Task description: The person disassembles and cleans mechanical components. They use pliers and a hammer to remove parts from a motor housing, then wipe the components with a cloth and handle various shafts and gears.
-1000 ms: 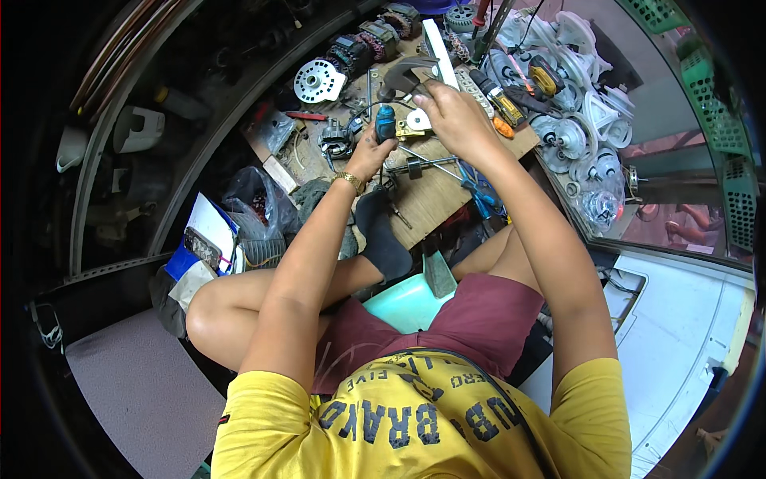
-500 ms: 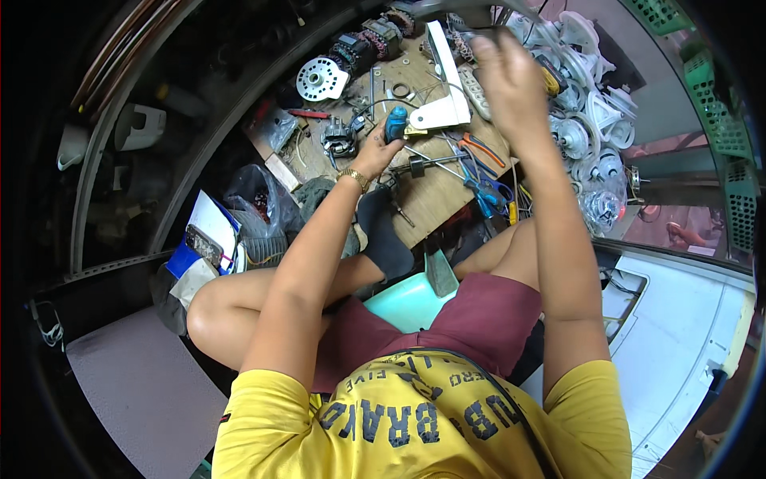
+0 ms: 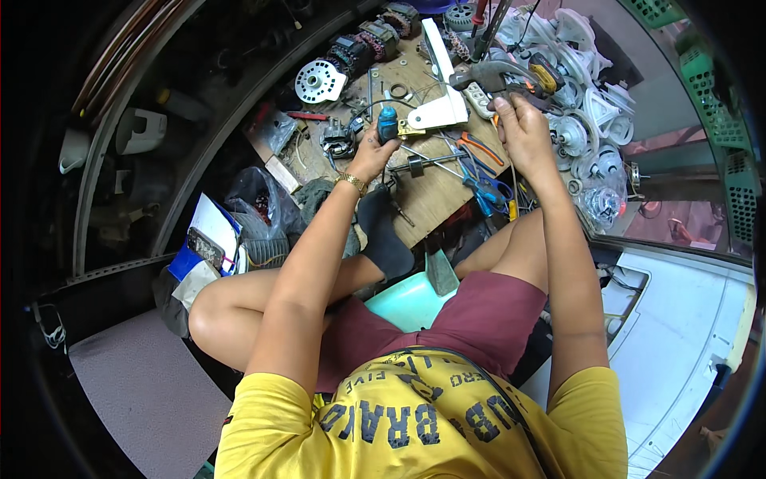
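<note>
My left hand (image 3: 369, 156), with a gold watch on the wrist, is closed around the blue handle of a screwdriver (image 3: 387, 124). Just right of it lies a white angled bracket (image 3: 437, 112), with a small brass-coloured piece at its near end. My right hand (image 3: 523, 132) is closed on a dark hammer (image 3: 487, 77), whose head points left toward the bracket's upright arm; part of its handle is hidden by the fingers. Orange-handled pliers (image 3: 483, 148) and blue-handled tools (image 3: 484, 194) lie on the board between my hands.
Motor parts and a white perforated disc (image 3: 317, 79) crowd the board's (image 3: 431, 209) far left. White plastic parts (image 3: 574, 132) are heaped at the right, beside a yellow-black tool battery (image 3: 546, 74). A turquoise dustpan (image 3: 407, 302) sits between my legs.
My right hand has come down and nearer with the hammer, which was a blur above before. The left hand and bracket have barely moved.
</note>
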The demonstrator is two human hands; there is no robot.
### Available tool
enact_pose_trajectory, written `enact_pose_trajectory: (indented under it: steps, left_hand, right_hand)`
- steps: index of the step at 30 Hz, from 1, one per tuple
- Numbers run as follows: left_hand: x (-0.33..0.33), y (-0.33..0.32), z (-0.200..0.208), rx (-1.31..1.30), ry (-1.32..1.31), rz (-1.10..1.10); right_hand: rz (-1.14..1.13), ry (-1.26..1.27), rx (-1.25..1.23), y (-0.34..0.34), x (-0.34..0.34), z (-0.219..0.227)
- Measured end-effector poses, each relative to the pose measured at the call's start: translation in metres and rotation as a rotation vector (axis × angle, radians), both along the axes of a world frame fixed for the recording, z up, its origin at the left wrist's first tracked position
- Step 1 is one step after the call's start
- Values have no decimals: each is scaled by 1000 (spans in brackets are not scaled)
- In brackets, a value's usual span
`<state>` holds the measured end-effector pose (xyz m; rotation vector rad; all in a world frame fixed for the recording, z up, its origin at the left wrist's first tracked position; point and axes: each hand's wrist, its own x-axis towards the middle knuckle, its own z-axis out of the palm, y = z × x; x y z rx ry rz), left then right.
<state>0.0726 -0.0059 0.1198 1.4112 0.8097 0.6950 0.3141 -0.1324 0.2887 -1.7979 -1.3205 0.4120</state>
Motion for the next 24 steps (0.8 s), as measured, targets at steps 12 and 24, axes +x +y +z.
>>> enact_pose_trajectory:
  steps: [12,24]
  left_hand:
    - [2,2,0,22,36,-18]
    - [7,6,-2,-17,71,-30]
  right_hand:
    - [19,23,-32,-1,-7,8]
    - [135,-96,-106,28,-19,17]
